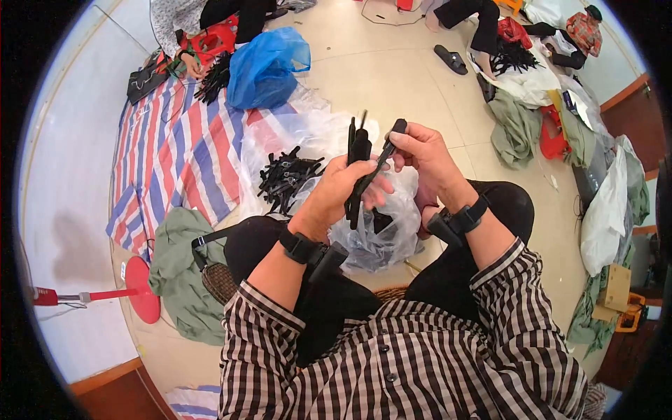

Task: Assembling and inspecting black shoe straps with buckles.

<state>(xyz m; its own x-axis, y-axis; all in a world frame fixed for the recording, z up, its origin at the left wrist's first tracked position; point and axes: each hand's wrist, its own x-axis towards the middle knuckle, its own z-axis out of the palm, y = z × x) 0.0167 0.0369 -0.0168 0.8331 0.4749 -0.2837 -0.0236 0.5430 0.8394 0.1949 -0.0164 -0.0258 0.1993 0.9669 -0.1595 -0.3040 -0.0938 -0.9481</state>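
My left hand (327,192) is closed round a bundle of narrow black straps (359,148), which stand roughly upright with their ends sticking out above and below the fingers. My right hand (428,155) pinches the upper end of one black strap (395,135) between thumb and fingers. That strap slants down to the left, its lower part reaching the left hand. Below the hands, between my legs, a clear plastic bag (381,248) holds dark pieces. Left of it lies a loose pile of similar black straps (285,178), some with shiny metal-looking bits, on clear plastic sheeting.
A striped tarp (164,147) covers the floor at left, with a blue plastic bag (262,66) on it. Green cloth (185,280) lies by my left knee. Other people sit at the far left and far right beside black piles. A black slipper (450,60) lies ahead.
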